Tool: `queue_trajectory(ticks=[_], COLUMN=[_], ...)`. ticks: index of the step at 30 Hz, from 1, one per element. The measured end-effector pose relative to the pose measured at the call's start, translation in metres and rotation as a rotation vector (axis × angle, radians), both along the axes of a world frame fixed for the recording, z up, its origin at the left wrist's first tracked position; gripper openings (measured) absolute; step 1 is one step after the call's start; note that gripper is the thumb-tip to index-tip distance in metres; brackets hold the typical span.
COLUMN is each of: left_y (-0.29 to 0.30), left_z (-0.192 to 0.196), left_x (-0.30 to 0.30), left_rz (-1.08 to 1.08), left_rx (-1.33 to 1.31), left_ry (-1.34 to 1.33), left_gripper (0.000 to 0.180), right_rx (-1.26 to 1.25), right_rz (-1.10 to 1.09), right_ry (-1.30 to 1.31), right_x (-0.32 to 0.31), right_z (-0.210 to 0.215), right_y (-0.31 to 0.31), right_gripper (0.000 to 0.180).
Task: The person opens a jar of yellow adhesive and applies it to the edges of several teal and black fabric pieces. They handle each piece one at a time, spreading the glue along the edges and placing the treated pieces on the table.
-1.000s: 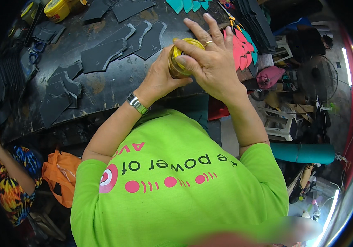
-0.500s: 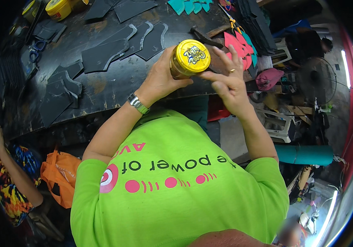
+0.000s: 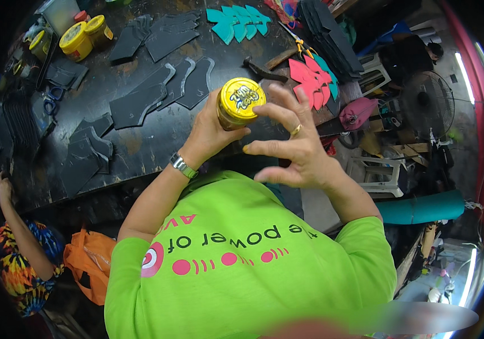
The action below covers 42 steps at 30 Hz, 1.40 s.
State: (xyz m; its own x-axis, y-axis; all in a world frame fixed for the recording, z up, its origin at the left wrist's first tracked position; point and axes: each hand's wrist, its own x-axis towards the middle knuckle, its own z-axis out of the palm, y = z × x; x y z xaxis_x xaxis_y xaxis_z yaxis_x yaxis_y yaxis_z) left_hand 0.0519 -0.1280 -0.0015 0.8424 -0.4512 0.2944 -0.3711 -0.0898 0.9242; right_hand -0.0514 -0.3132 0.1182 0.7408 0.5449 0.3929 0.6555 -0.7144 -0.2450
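A round jar with a yellow lid (image 3: 243, 99) is gripped by my left hand (image 3: 211, 127), fingers wrapped round its side above the table's near edge. Just right of the jar is my right hand (image 3: 295, 144), its fingers spread apart with nothing between them; one fingertip comes close to the lid, and whether it touches I cannot tell. Dark cut pieces with pale curved edges (image 3: 197, 82) lie on the table beyond the jar. A hammer (image 3: 267, 70) rests on the tabletop past my right hand.
Red cut pieces (image 3: 312, 82), teal pieces (image 3: 236, 22) and orange-handled scissors (image 3: 301, 45) lie on the dark table (image 3: 134, 144). Yellow-lidded tubs (image 3: 76, 42) and blue-handled scissors (image 3: 54, 99) are at the left. Another person's hand (image 3: 5, 186) is at the left edge. A fan (image 3: 428, 101) stands right.
My right hand has drawn back from the jar's side, its fingers spreading wider. In the picture, my left hand and the jar sit slightly lower and further left, as the whole view has shifted.
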Motion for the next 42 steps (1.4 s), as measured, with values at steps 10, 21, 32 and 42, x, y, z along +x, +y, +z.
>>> queue_trajectory(ticks=[10, 21, 32, 42], left_y=[0.003, 0.023, 0.065, 0.068], left_z=[-0.006, 0.007, -0.002, -0.011], left_x=[-0.005, -0.020, -0.029, -0.032], left_rz=[-0.024, 0.123, 0.031, 0.061], left_rx=[0.027, 0.113, 0.190, 0.216], left_ry=[-0.018, -0.304, -0.204, -0.263], left_gripper=[0.121, 0.119, 0.013, 0.024], right_rx=[0.748, 1.024, 0.539, 0.507], right_rz=[-0.173, -0.235, -0.779, -0.882], right_ry=[0.411, 0.262, -0.311, -0.212], right_x=[0.053, 0.074, 0.240, 0.280], right_z=[-0.054, -0.033, -0.051, -0.081], right_y=[0.020, -0.006, -0.151, -0.190], right_gripper=[0.131, 0.127, 0.131, 0.135])
